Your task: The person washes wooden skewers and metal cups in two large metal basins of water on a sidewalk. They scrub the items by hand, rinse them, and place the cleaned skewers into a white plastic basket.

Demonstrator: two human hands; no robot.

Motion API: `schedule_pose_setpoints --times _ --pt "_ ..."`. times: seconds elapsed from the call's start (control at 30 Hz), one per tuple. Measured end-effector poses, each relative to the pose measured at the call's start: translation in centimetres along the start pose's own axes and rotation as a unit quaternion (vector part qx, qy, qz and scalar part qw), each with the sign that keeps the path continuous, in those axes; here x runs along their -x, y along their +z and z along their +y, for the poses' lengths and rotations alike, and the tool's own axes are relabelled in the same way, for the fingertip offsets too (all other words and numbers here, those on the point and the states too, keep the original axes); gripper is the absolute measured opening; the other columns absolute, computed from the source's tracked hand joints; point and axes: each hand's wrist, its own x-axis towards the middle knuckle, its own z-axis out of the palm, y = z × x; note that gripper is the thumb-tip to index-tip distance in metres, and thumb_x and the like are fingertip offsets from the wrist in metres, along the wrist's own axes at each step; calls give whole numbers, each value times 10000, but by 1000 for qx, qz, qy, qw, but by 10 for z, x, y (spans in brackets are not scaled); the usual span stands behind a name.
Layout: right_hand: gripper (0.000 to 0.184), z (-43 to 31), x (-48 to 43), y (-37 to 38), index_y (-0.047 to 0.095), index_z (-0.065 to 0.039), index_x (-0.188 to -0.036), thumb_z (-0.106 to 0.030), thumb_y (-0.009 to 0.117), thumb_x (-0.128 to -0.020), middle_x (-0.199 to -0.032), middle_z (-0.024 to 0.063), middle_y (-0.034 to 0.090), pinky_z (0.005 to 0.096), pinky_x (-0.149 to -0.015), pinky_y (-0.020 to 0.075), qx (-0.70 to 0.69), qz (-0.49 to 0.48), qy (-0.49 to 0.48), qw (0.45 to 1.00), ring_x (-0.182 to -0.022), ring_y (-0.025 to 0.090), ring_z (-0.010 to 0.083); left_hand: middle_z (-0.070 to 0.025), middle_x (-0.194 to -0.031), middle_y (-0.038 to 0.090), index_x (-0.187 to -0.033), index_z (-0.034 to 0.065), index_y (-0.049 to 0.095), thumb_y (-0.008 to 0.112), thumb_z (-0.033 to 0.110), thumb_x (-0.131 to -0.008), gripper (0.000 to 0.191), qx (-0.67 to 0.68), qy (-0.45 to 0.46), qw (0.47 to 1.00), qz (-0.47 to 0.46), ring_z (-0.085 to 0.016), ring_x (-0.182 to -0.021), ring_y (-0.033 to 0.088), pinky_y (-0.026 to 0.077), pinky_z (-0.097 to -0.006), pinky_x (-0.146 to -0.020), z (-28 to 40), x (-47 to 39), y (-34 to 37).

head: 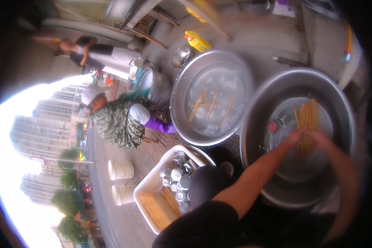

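Both my left hand (296, 135) and my right hand (316, 138) are closed around a thick bundle of wooden chopsticks (307, 114), over a large metal basin (254, 186) holding water. The hands are side by side at the bundle's middle. Beyond them in the basin lie a small clear or metal vessel and a red item, both blurred. A second metal basin (177, 102), beside the first, holds foamy water with several loose chopsticks (196, 107) in it.
A white plastic basket (142, 189) holds metal cups (177, 174) and chopsticks. Two white buckets (121, 170) stand beyond it. A yellow bottle (198, 42) and a metal bowl (182, 56) are near the second basin. A co-worker in purple gloves (158, 124) sits beside it; another person stands farther back.
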Motion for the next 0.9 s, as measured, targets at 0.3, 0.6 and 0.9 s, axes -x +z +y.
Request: schedule_pose_setpoints --times 0.3,0.6,0.9 --pt "375 -1 3 0 601 -12 -1272 -253 608 -985 -1157 122 675 390 -906 523 -15 -52 -32 998 -1037 664 236 -84 -1075 679 -1218 18 628 625 394 -972 450 36 -20 999 4 -194 -971 635 496 -362 -878 -2 -1 -2" --pt "376 -2 5 0 592 -22 -1286 -258 595 -993 -1163 110 674 386 -928 509 8 -19 -23 1000 -1066 651 229 -82 -1067 684 -1206 17 636 663 395 -950 458 -2 11 999 32 -196 -967 638 503 -360 -876 -11 -6 -2" --pt "397 -3 6 1 586 -28 -1302 -224 628 -959 -1181 110 672 394 -940 510 7 -36 -36 999 -1081 651 235 -93 -1059 695 -1200 12 638 717 397 -908 490 52 -7 998 23 -209 -942 663 522 -365 -849 -2 0 0"
